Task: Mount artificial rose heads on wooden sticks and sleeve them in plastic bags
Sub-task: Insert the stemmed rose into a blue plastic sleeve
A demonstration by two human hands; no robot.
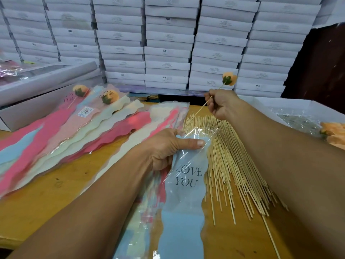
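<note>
Pinching a thin wooden stick (200,108) topped with a peach rose head (229,78), the right hand (220,104) hovered; the left hand (168,148) gripped a blue-printed clear plastic bag (183,184), likely awaiting sleeving.

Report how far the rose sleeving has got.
Done: two sleeved roses lie at the far left. In hand: right hand grips a mounted rose stick; left hand holds open a blue LOVE YOU bag. Left: a pile of bare sticks, stacked bags, loose rose heads.
</note>
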